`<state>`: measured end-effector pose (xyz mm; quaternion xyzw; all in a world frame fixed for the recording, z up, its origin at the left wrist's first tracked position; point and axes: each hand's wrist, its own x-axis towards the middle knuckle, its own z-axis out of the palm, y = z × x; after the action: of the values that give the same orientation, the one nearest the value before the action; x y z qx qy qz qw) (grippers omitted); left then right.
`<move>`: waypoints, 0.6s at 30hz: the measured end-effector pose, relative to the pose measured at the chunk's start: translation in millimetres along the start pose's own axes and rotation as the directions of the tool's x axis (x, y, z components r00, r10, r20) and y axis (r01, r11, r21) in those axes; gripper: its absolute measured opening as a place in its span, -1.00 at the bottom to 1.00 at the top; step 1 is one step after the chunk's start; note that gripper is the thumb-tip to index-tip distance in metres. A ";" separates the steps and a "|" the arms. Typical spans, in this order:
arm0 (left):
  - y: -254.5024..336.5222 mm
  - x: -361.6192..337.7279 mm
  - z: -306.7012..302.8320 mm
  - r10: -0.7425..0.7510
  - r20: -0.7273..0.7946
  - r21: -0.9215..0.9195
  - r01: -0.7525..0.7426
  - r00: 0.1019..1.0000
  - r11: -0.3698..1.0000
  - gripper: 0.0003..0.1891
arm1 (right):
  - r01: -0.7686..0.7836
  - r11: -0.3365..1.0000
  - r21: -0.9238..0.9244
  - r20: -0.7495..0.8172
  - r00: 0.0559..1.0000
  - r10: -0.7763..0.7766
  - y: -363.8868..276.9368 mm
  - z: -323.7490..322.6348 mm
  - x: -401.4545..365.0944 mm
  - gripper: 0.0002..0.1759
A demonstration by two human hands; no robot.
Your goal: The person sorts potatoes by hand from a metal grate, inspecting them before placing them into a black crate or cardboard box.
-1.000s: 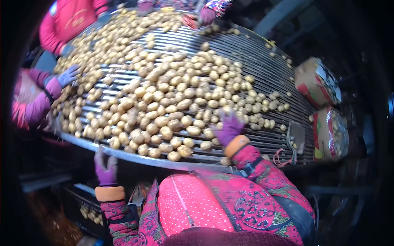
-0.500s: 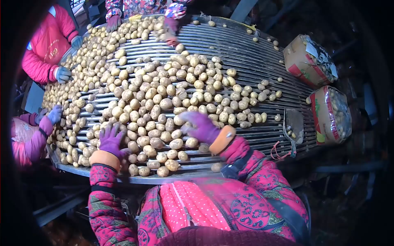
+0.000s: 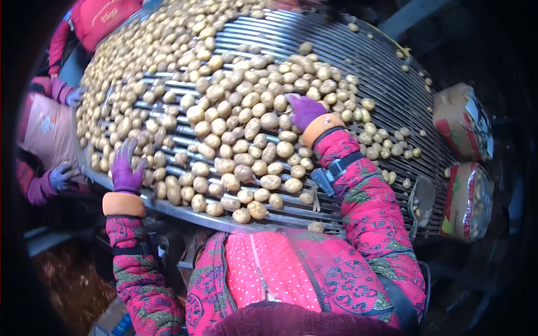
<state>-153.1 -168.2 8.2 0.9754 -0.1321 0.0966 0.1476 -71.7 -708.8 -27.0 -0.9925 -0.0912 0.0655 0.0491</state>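
Potatoes (image 3: pixel 244 172) lie in a thick, loose layer over a slatted metal sorting bed (image 3: pixel 375 75). My left hand (image 3: pixel 128 169), in a purple glove, rests at the bed's near left rim, fingers spread over the potatoes there. Farther in and to the right, my right hand (image 3: pixel 307 112), also in a purple glove, reaches across the heap. Its fingers stretch left against potatoes, and no potato shows gripped in it. Orange cuffs circle both my wrists.
Two cardboard boxes, a farther one (image 3: pixel 457 123) and a nearer one holding potatoes (image 3: pixel 471 201), stand at the right edge. A small scoop-like tray (image 3: pixel 423 196) lies near them. Co-workers stand left, one with a gloved hand (image 3: pixel 61 176) beside the rim.
The view has shifted, so the bed appears turned and the boxes lower. My right hand has moved farther over the heap; my left hand is now nearer the left rim.
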 end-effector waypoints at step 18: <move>155.1 -152.5 -12.0 -0.247 0.574 -0.774 0.418 0.781 -0.475 -0.24 | 0.438 0.558 0.705 -0.384 0.897 -0.220 -140.7 -44.1 -96.1 -0.40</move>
<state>-343.6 -272.4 25.4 0.4281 0.1667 -0.1565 0.8743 -183.8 -593.0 43.5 -0.8368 -0.2321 -0.0385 0.4944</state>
